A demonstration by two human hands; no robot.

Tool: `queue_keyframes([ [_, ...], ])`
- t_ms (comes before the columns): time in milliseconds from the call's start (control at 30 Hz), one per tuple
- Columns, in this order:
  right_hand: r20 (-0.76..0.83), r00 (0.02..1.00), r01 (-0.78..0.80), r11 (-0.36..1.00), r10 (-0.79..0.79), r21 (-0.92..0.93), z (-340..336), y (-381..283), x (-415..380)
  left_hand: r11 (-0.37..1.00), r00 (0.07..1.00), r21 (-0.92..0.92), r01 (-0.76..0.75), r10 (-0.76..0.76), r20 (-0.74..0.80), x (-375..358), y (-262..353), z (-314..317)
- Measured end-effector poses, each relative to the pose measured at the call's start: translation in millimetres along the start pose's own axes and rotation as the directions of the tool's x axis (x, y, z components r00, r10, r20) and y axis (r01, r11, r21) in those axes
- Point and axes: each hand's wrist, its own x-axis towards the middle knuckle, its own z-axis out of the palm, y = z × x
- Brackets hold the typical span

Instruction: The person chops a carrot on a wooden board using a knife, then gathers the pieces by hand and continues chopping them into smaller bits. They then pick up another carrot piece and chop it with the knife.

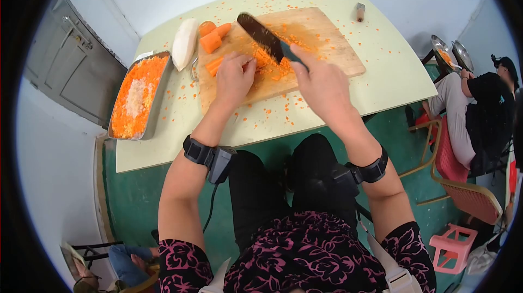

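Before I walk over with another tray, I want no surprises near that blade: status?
Right hand gripping knife over board. Left hand holding carrot, close by. White radish and filled tray lie left of board.

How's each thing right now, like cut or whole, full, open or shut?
Knife: tilted, in right hand
Carrot: cut, under left hand
Carrot bits: chopped, scattered
White root: whole, seemingly peeled
Tray: filled
Board: messy
Door: looks shut
Stool: upright
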Motion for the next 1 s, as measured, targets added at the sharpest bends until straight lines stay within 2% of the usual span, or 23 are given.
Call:
queue_keyframes([
  [33, -0.012, 1.000, -0.028, 0.999, 0.029, 0.044, -5, 2, 2, 0.999, 0.998, -0.002, -0.051, 0.051, -0.036, 0, 0, 0],
  [133, -0.036, 0.993, -0.105, 0.983, 0.112, 0.150, -18, 17, 7, 0.937, 0.937, -0.009, -0.348, 0.348, 0.014, 4, 4, -4],
  [233, -0.045, 0.989, -0.134, 0.973, 0.144, 0.189, -22, 36, 7, 0.897, 0.884, 0.009, -0.442, 0.434, 0.175, 4, 20, -7],
  [333, -0.071, 0.988, -0.119, 0.969, 0.137, 0.215, -20, 50, 2, 0.899, 0.870, 0.032, -0.436, 0.412, 0.271, 6, 20, -3],
  [433, -0.051, 0.987, -0.138, 0.959, 0.155, 0.248, -20, 53, -1, 0.857, 0.852, 0.135, -0.496, 0.451, 0.266, 10, 22, 0],
  [533, -0.042, 0.987, -0.137, 0.956, 0.153, 0.259, -17, 53, -2, 0.861, 0.894, 0.245, -0.445, 0.415, 0.168, 12, 16, 5],
  [633, -0.014, 0.988, -0.147, 0.952, 0.157, 0.268, -15, 51, -3, 0.975, 0.972, 0.184, -0.124, 0.083, 0.218, 12, 13, 0],
  [733, 0.010, 0.990, -0.138, 0.949, 0.141, 0.285, -14, 45, -3, 0.996, 0.971, 0.018, 0.088, -0.090, 0.222, 13, 7, -3],
  [833, 0.002, 0.994, -0.106, 0.953, 0.110, 0.283, -8, 41, -4, 0.957, 0.962, -0.171, 0.234, -0.202, 0.185, 10, -2, -7],
  [933, 0.018, 0.997, -0.080, 0.971, 0.078, 0.227, -6, 31, -6, 0.966, 0.967, -0.130, 0.226, -0.206, 0.151, 9, -5, -17],
  [1000, 0.020, 0.999, -0.039, 0.982, 0.036, 0.183, -4, 24, -6, 0.973, 0.960, -0.033, 0.227, -0.218, 0.176, 3, 1, -21],
])
